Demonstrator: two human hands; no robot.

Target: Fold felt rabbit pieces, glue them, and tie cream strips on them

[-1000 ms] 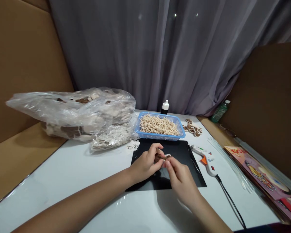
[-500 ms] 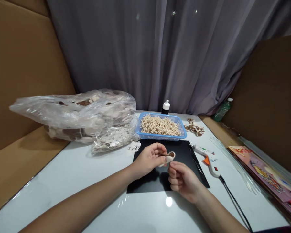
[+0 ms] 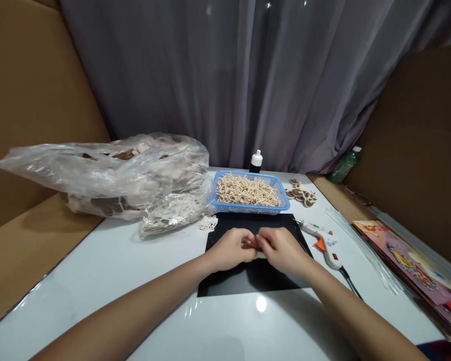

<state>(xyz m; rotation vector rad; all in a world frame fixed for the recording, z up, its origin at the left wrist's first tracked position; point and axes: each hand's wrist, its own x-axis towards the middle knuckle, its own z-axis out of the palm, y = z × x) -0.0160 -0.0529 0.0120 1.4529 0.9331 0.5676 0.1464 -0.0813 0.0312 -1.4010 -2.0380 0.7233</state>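
My left hand (image 3: 231, 249) is closed on a small brown piece with a cream rim (image 3: 260, 255), above the black sheet (image 3: 225, 286). Fingers curled, my right hand (image 3: 284, 249) meets it and pinches at the same piece. Most of the piece is hidden between the two hands; only a pale lower edge shows. Beyond them stands a blue basket (image 3: 244, 208) filled with short cream strands (image 3: 248, 190). A white glue gun (image 3: 328, 250) with an orange trigger lies to the right of my right hand.
Left of the basket, a big clear bag (image 3: 135, 173) of brown and cream pieces sits behind a smaller bag (image 3: 176, 213). Finished-looking brown discs (image 3: 302, 193), clear glue sticks (image 3: 368, 250) and a magazine (image 3: 409, 260) lie right. A white-capped bottle (image 3: 256, 161) stands behind.
My right hand has moved up and turned over, from just below the piece to against my left fingers. The piece is now mostly covered. The view has shifted slightly.
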